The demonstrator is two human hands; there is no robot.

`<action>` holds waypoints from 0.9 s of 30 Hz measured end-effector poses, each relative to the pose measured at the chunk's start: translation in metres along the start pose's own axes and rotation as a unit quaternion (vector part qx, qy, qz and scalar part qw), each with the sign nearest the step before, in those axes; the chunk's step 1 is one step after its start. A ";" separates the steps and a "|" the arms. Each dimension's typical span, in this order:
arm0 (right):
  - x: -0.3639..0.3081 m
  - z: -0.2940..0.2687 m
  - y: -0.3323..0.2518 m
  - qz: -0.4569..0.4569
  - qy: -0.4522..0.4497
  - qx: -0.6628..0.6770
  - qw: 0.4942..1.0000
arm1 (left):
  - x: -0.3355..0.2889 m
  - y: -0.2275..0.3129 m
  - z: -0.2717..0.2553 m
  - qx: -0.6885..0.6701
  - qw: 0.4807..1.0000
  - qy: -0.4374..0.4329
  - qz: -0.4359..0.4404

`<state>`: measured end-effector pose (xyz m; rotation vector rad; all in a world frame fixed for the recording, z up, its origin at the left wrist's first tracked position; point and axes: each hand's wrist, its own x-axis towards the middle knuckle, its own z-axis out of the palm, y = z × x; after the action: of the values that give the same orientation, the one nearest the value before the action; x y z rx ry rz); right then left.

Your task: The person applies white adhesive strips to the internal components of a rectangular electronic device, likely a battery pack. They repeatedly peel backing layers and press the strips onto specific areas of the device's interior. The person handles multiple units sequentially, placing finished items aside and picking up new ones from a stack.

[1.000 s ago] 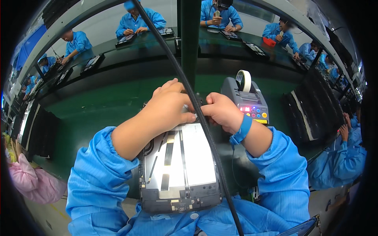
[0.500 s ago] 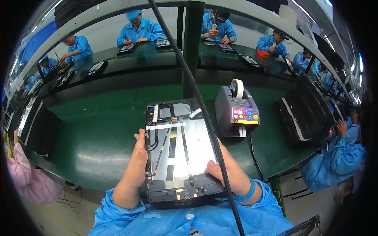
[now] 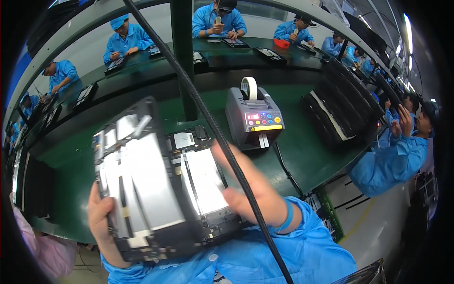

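My left hand (image 3: 100,215) grips the left edge of an opened tablet (image 3: 151,177), thumb over its face and fingers behind. The tablet is tilted, with a bare silver battery, dark cables and pale tape strips showing; motion blurs it. Behind and to its right is a second opened tablet (image 3: 204,173), partly covered by the first one. My right hand (image 3: 250,189), smeared by motion, holds this second tablet at its right edge, thumb on the silver battery. A grey tape dispenser (image 3: 253,118) with a roll of pale tape (image 3: 248,88) stands beyond my right hand.
A stack of black padded trays (image 3: 343,106) stands at the right of the green table (image 3: 302,161), another dark stack (image 3: 35,184) at the left. A black braided cable (image 3: 189,85) crosses in front. Co-workers in blue sit across the table; another person (image 3: 392,156) is at the right.
The tablets, held together between both hands before, are now apart: my left hand has lifted one to the left and tilted it, uncovering the second. The view has swung right.
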<state>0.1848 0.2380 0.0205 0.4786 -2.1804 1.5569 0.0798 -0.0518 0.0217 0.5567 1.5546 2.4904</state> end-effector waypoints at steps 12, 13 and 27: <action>-0.019 -0.067 0.108 0.366 0.290 0.171 0.868 | 0.052 -0.028 -0.189 0.122 0.982 0.050 -0.133; -0.019 -0.066 0.110 0.345 0.312 0.176 0.867 | 0.060 -0.035 -0.186 0.126 0.984 0.005 -0.129; 0.038 -0.013 -0.007 -0.002 -0.114 -0.139 0.984 | 0.033 0.017 -0.006 0.506 0.830 -0.149 0.182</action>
<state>0.1573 0.2467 0.0498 0.5945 -2.5179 1.2166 0.0487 -0.0540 0.0423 1.3852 2.7143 1.3939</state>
